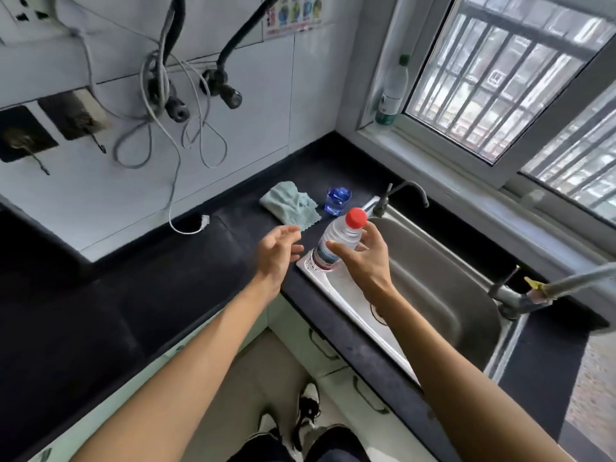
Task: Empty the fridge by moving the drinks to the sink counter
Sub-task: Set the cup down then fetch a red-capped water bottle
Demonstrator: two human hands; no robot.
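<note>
Reaching over the dark counter [186,271] with both forearms. Holding the water bottle [338,235] in the right hand [363,258], round the upper body: thumb across the front, fingers [371,235] curled behind, just under the red cap [356,217]. Placed with the base on the steel rim of the sink [350,305], at the corner beside the counter; long axis nearly upright, cap leaning slightly right. Just left of it, not touching, the left hand [276,251], relaxed and spread, holding nothing. Probably the setting-down step: only to loosen the right fingers and draw back, without tipping the bottle toward the basin. Farther on the counter, a green cloth [288,203] and a blue glass [337,200].
</note>
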